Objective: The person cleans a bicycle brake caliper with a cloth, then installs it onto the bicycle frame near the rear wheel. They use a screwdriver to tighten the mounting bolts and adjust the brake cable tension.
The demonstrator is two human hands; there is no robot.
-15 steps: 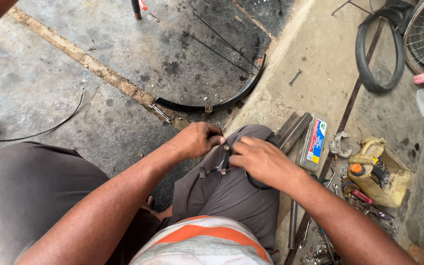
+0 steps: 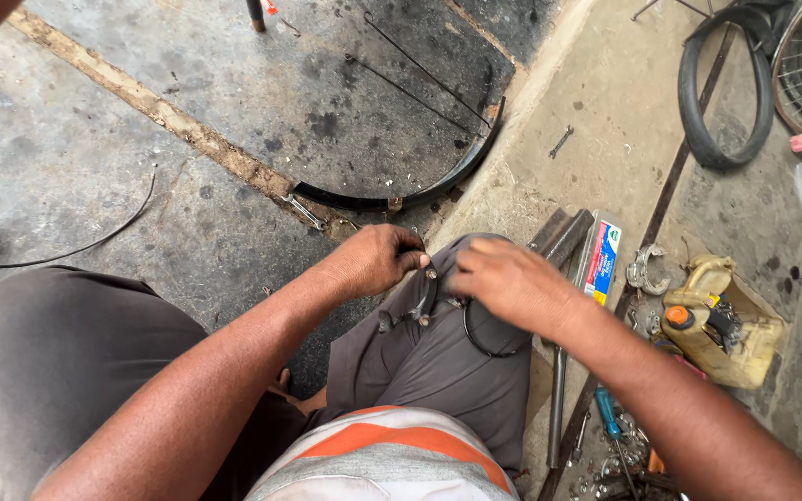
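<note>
Head view: the left hand [image 2: 375, 260] has its fingers curled together, pinching a small metal brake part [image 2: 417, 304] that hangs just below them over the raised knee [image 2: 457, 353]. The right hand [image 2: 510, 281] lies just beside, fingers bent onto the part's thin wire loop [image 2: 485, 345].

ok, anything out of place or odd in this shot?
Mostly clutter: a lone spanner lies on the concrete apart from the tool pile, and a curved black mudguard lies loose on the floor. Both hands work a small metal part on the knee.
</note>
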